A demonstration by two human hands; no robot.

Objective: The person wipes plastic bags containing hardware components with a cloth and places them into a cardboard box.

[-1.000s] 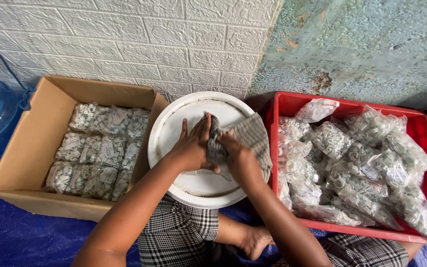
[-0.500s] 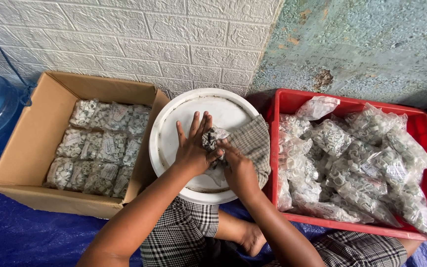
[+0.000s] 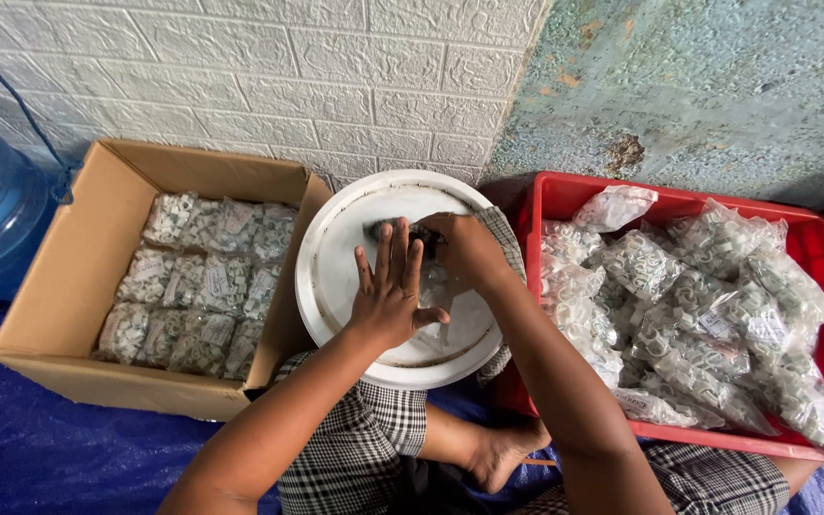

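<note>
Left hand (image 3: 391, 291): spread flat, pressing clear bag (image 3: 436, 286) on white round lid (image 3: 336, 277). Right hand (image 3: 464, 246): pinching bag's dark bunched neck (image 3: 402, 229). Risk: slack grip, neck slipping open, small pieces spilling across lid toward cardboard box (image 3: 69, 286).

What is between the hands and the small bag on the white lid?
Nothing visible. The left hand lies flat on the bag on the lid; the right hand grips its top end.
</note>
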